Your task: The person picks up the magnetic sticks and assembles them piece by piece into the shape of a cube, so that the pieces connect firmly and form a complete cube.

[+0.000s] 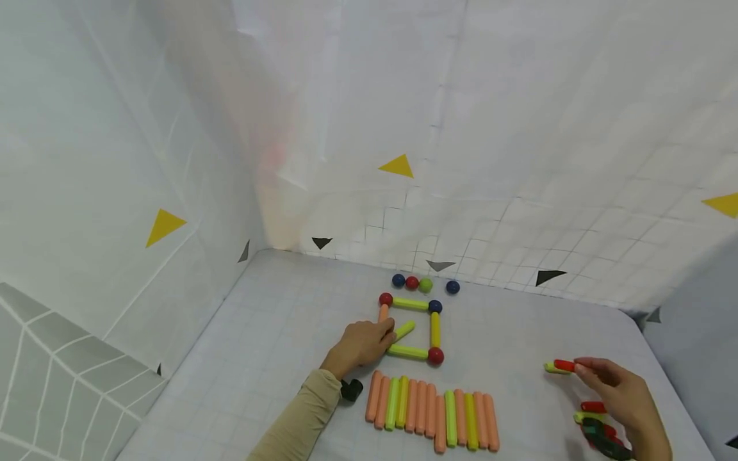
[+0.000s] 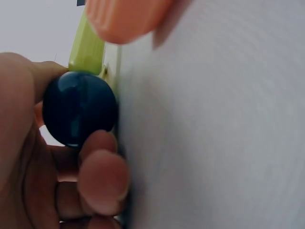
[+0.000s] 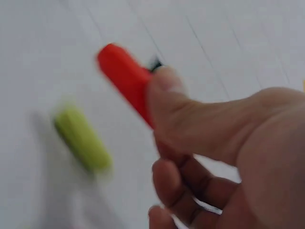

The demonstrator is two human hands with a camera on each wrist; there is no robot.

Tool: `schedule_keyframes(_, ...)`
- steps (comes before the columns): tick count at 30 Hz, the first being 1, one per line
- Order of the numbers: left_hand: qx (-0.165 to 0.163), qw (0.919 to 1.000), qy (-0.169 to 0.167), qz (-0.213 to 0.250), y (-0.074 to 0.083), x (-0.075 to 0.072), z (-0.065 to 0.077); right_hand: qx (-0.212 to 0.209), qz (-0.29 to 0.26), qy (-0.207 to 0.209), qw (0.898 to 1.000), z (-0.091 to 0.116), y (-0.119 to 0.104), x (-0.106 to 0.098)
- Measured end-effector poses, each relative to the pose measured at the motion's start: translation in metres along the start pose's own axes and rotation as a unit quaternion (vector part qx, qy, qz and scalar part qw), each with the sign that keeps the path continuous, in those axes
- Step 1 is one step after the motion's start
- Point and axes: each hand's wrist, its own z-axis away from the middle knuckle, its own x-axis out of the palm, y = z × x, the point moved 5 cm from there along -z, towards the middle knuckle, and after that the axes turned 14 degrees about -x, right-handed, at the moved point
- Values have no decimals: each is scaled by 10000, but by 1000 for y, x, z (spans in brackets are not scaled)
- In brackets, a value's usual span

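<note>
My left hand [image 1: 362, 342] grips a dark blue ball [image 2: 78, 109] at the near-left corner of a square of sticks and balls. The ball touches a green stick [image 1: 407, 351] in the left wrist view; the hand hides it in the head view. The square's other corners are a red ball [image 1: 385, 299], a blue ball [image 1: 435, 307] and another red ball [image 1: 435, 356]. A short green stick [image 1: 405, 330] slants inward from the left hand. At the right, my right hand [image 1: 614, 387] pinches a red stick [image 3: 126, 78] above the table, near a yellow-green stick [image 3: 83, 140].
A row of orange, green and yellow sticks [image 1: 412, 406] lies in front of the square. Several loose balls [image 1: 425, 285] stand behind it, near the back wall. More red and green sticks [image 1: 594, 407] lie under the right wrist, partly hidden.
</note>
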Motion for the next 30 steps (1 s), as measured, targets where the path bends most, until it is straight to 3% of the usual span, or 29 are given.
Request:
schedule_keyframes(3,-1,10000,28,-12,-2,0,1,-1028,53,64,9947,-7,-51,24)
schedule_keyframes(7,10,10000,39,17,-2,0,2,-2292,135,-34,9733,-13,-115,68)
schedule_keyframes(13,62,10000,12,-10,6,0,1,-2968,27,-59,9549,-26,-173,126)
schedule_keyframes(21,25,9999,-91,-62,16,12,6,-3706,395,39,9279,-25,-195,161)
schedule_keyframes(30,125,9997,132,-190,18,10,10,-3776,630,-27,9238,-23,-196,171)
